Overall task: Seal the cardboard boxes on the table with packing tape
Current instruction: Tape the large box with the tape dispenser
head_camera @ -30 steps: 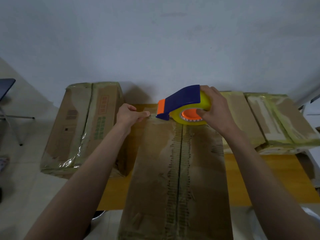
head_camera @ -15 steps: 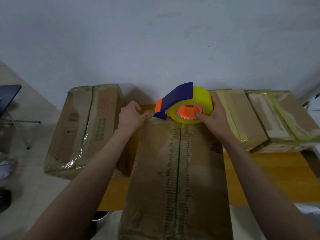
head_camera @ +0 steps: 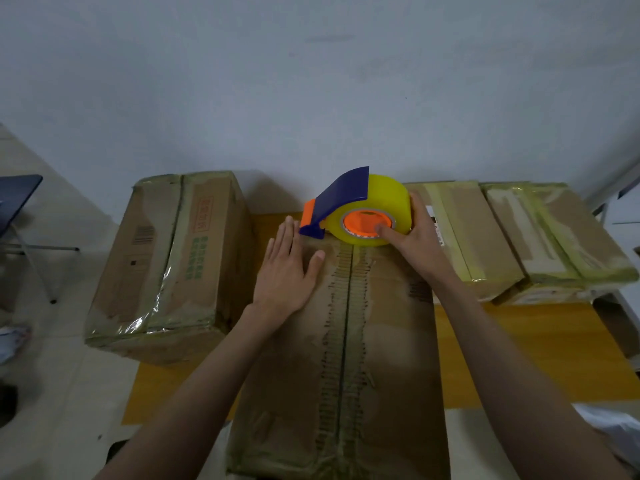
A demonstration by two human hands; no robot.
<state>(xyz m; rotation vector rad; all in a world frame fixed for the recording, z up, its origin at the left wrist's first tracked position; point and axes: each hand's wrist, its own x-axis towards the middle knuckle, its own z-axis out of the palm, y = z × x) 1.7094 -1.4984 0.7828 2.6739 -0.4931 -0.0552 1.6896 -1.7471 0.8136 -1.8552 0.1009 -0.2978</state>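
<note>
A long cardboard box [head_camera: 381, 341] lies lengthwise in front of me on the yellow table [head_camera: 519, 358], its two top flaps meeting at a centre seam. At the box's far end stands a tape dispenser [head_camera: 356, 209]: a yellow roll with an orange core and a blue and orange cutter guard. My right hand [head_camera: 415, 244] grips the roll, thumb in the orange core, fingers round the far side. My left hand [head_camera: 287, 268] lies flat with straight fingers on the left flap, just left of the seam, fingertips beside the cutter.
A large taped box [head_camera: 166, 265] sits at the left, over the table's edge. Two taped boxes [head_camera: 460, 230] [head_camera: 554, 233] lie at the back right against the white wall. A dark chair [head_camera: 17, 202] stands on the floor at far left.
My left hand let go of its pinch at the box's far left corner and now lies flat on the left flap. The dispenser in my right hand came down onto the far end of the seam.
</note>
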